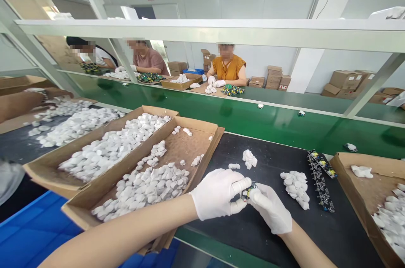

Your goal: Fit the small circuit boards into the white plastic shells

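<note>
In white gloves, my left hand (218, 194) and my right hand (270, 207) meet over the black mat. Between their fingertips they grip a small circuit board (247, 192) with yellow and dark parts; the fingers partly cover it. Ahead of the hands lies a small heap of white plastic pieces (249, 159), with a single white piece (234, 166) beside it. A larger heap of white pieces (295, 188) rests to the right of my right hand. Past that, strips of circuit boards (320, 183) with yellow and black components lie on the mat.
Cardboard trays (202, 167) of white pieces stand left, another cardboard tray (354, 192) right. A green conveyor belt (196, 108) runs across, carrying a few small white-topped parts (301, 113). Beyond it several people work, one in an orange top (229, 68). A shelf beam (202, 34) crosses overhead.
</note>
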